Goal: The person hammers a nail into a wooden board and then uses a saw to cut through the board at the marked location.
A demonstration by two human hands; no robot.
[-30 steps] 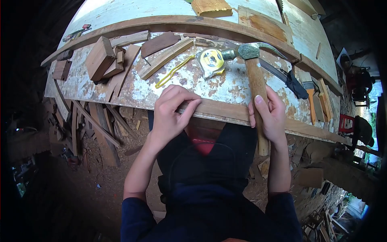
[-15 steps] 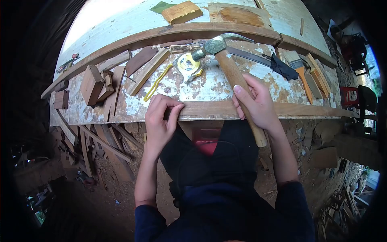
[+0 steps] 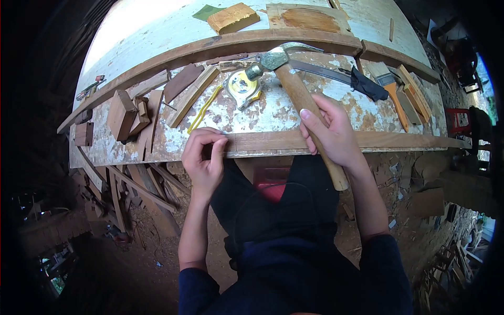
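My right hand is wrapped round the wooden handle of a claw hammer. The hammer head points away from me, over the bench and close to a yellow and white tape measure. A long wooden strip lies along the near edge of the bench, below the hammer. At its left part, my left hand is closed, thumb and index finger brought together against the strip. Whatever sits between those fingertips is hidden or too small to make out.
The worn bench holds wood blocks at left and a long beam across it. A paintbrush and a black-wrapped blade tool lie at right. Offcuts clutter the floor below.
My left hand has shifted slightly left along the strip, baring a thin line across the wood. My right hand still holds the hammer in nearly the same pose. The view has moved slightly.
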